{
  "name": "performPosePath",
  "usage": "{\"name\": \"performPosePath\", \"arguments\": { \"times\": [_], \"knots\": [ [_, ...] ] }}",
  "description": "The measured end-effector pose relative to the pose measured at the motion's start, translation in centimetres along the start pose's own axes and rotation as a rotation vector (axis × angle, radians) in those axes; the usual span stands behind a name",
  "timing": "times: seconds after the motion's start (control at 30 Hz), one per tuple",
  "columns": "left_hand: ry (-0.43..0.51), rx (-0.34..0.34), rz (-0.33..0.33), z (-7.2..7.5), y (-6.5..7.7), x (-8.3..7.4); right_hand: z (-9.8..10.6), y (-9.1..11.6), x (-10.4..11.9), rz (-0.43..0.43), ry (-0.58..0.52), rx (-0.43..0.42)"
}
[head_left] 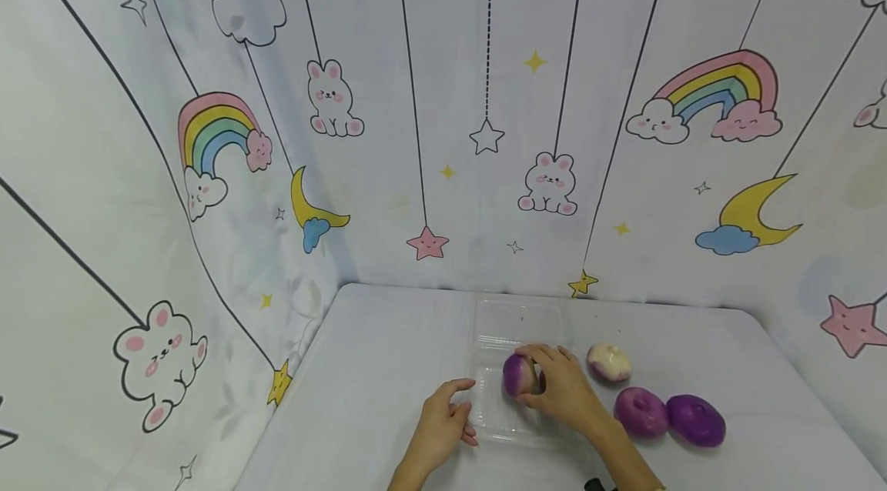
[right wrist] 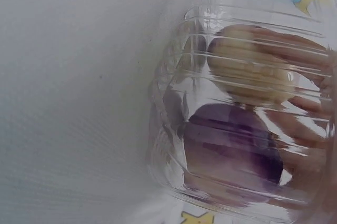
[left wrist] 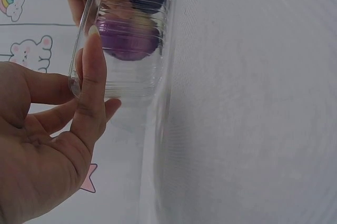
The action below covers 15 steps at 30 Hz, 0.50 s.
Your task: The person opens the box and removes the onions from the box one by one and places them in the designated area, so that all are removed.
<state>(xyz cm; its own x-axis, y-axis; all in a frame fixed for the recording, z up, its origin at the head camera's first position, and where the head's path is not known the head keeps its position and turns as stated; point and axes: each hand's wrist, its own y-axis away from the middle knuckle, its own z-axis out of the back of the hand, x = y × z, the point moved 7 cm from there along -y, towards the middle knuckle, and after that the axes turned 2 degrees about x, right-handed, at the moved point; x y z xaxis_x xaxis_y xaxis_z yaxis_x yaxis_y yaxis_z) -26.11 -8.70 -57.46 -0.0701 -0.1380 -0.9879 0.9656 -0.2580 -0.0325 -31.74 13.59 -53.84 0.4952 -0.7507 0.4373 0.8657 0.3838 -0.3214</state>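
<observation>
A purple-and-white turnip (head_left: 514, 376) is gripped between the thumb and fingers of my right hand (head_left: 564, 387), over a clear plastic container (head_left: 499, 429). Its white side faces the palm. At the container's left edge is my left hand (head_left: 440, 425), holding nothing, its index finger extended with the tip right at the rim. The left wrist view shows this hand (left wrist: 63, 108) by the container's corner, the thumb overlapping the wall. Through the plastic there, a purple turnip (left wrist: 129, 40) shows. The right wrist view has a pale turnip (right wrist: 247, 66) and a purple one (right wrist: 231, 150) behind ribbed plastic.
Right of the container on the white-covered table (head_left: 388, 352) lie a whitish turnip (head_left: 610, 362) and two purple turnips, one (head_left: 640, 412) beside the other (head_left: 696, 420). A small black object (head_left: 594, 485) shows at the bottom edge. Patterned cloth (head_left: 374, 191) hangs behind.
</observation>
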Motion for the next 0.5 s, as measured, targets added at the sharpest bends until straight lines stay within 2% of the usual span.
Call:
{"name": "performPosePath", "arguments": {
  "times": [0.5],
  "knots": [
    [-0.016,-0.029,0.022,-0.02,-0.05,-0.01,0.2,0.15,-0.18,0.007,-0.001,-0.008]
  ]
}}
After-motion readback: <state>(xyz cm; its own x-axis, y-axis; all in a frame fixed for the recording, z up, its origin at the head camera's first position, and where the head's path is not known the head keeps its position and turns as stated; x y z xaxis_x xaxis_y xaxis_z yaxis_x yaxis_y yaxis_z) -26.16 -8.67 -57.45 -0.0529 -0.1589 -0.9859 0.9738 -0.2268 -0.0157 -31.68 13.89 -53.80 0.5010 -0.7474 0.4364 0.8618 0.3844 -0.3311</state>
